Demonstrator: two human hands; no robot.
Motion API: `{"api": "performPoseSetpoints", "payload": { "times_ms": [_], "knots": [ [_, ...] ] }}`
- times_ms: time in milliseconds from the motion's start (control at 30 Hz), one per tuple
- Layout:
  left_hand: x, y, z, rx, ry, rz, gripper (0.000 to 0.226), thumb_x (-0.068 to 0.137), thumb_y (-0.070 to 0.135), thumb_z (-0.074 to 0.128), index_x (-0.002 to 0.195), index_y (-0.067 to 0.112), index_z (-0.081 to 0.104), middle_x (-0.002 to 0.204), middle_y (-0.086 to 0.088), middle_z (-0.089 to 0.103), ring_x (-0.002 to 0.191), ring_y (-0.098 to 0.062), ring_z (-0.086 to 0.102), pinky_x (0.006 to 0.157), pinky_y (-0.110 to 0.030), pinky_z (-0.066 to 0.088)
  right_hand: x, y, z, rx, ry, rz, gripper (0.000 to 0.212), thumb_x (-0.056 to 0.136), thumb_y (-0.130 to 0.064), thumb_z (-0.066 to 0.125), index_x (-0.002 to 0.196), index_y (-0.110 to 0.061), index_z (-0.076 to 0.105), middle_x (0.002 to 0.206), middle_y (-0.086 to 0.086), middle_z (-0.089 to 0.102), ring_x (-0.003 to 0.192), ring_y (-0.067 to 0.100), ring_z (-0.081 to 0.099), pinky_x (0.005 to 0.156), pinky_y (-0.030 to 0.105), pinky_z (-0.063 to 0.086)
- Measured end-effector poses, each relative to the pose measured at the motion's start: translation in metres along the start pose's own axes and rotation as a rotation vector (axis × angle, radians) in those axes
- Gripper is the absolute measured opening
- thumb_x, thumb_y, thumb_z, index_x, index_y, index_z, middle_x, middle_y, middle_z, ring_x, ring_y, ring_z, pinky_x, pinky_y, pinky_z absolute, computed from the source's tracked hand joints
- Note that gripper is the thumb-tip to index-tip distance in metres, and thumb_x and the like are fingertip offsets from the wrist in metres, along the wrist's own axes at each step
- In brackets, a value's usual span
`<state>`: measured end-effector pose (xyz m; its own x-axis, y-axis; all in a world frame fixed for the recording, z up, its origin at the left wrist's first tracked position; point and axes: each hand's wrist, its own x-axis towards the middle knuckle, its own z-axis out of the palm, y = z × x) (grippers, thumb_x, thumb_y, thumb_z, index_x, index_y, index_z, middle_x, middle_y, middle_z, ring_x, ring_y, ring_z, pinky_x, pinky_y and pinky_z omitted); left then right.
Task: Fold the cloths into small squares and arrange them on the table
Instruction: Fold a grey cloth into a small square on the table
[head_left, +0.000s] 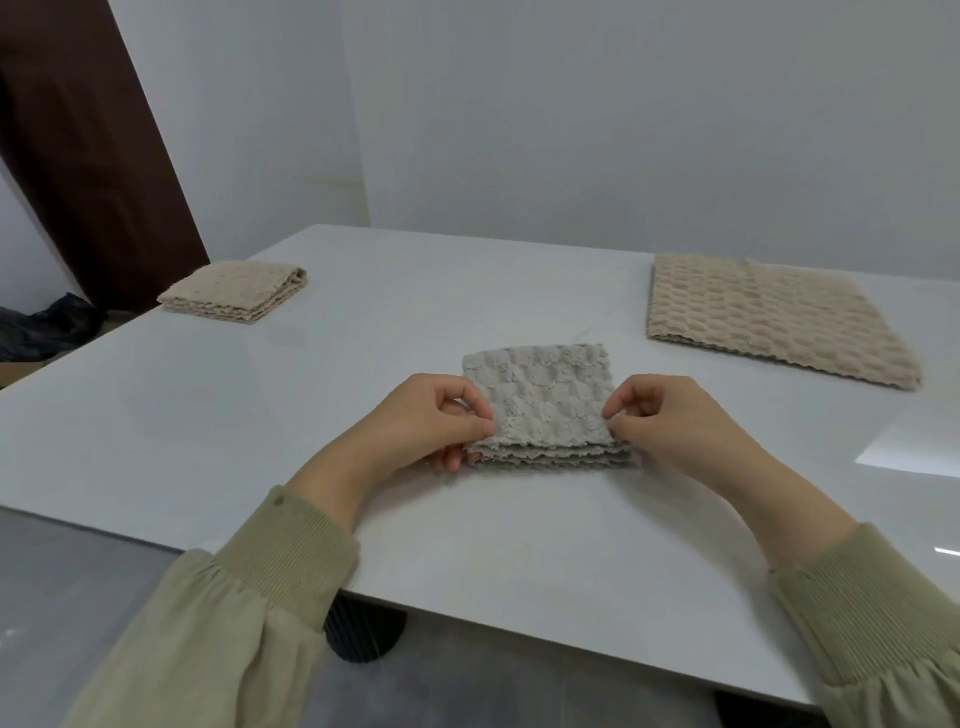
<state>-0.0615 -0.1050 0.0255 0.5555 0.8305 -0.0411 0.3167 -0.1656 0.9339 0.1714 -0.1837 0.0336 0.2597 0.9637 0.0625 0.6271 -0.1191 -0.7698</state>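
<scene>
1. Here, in the head view, the left hand (441, 415) and right hand (660, 415) each pinch a near corner of the grey cloth (540, 400), likely to square its layers near the table's (363, 312) front edge.
2. A folded beige cloth (234, 293) sits at the far left corner; an unfolded one (769, 317) waits far right.

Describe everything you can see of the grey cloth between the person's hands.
The grey cloth is a nubbly, plush-looking fabric folded into a small square, its stacked wavy edges facing the viewer. It lies on the white table, centre front. The left hand and right hand pinch its near corners.
</scene>
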Motion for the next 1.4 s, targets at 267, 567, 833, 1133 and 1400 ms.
{"api": "performPoseSetpoints", "payload": {
  "times_ms": [267, 567, 833, 1133, 1400],
  "knots": [
    [0.002, -0.001, 0.003, 0.069, -0.017, -0.015, 0.007, 0.082, 0.011, 0.071, 0.081, 0.008, 0.065, 0.046, -0.002, 0.055, 0.041, -0.015, 0.051, 0.042, -0.023, 0.04, 0.011, -0.007, 0.015, -0.299, 0.488, -0.427, 0.01, 0.086, -0.013, 0.056, 0.091, -0.011, 0.064, 0.087, 0.0, 0.058, 0.083, 0.016, 0.049, 0.071, 0.02, 0.03],
    [0.04, -0.005, -0.003, -0.052, 0.506, -0.005, 0.013, 0.091, 0.02, 0.052, 0.089, 0.008, 0.057, 0.069, -0.006, 0.067, 0.041, -0.015, 0.051, 0.039, -0.02, 0.038, 0.06, -0.007, 0.025, -0.057, 0.503, -0.103, 0.025, 0.09, -0.01, 0.04, 0.101, -0.014, 0.063, 0.096, -0.001, 0.061, 0.088, 0.016, 0.052, 0.075, 0.027, 0.036],
    [0.072, -0.005, -0.005, -0.104, 0.478, -0.104, 0.023, 0.09, 0.027, 0.052, 0.094, 0.006, 0.063, 0.066, -0.007, 0.064, 0.046, -0.017, 0.054, 0.052, -0.028, 0.047, 0.074, 0.028, -0.002, 0.17, 0.025, -0.074, 0.032, 0.087, 0.002, 0.055, 0.109, -0.019, 0.066, 0.107, -0.003, 0.064, 0.104, 0.009, 0.057, 0.089, 0.018, 0.042],
    [0.085, -0.001, -0.011, -0.152, 0.37, -0.236, 0.02, 0.08, 0.03, 0.072, 0.08, 0.011, 0.067, 0.066, -0.006, 0.063, 0.052, -0.018, 0.055, 0.055, -0.028, 0.048, 0.08, 0.021, -0.001, 0.252, -0.111, -0.077, 0.027, 0.085, 0.008, 0.052, 0.095, -0.009, 0.07, 0.065, -0.01, 0.069, 0.058, -0.002, 0.06, 0.056, 0.009, 0.043],
    [0.078, -0.007, 0.002, 0.317, 0.541, -0.073, 0.012, 0.083, 0.023, 0.068, 0.095, 0.02, 0.067, 0.082, 0.003, 0.063, 0.078, -0.016, 0.059, 0.07, -0.025, 0.042, 0.083, 0.026, 0.008, 0.169, 0.078, -0.082, 0.018, 0.09, -0.007, 0.055, 0.081, -0.004, 0.071, 0.036, -0.016, 0.052, 0.038, -0.003, 0.046, 0.048, 0.011, 0.035]
  ]
}}
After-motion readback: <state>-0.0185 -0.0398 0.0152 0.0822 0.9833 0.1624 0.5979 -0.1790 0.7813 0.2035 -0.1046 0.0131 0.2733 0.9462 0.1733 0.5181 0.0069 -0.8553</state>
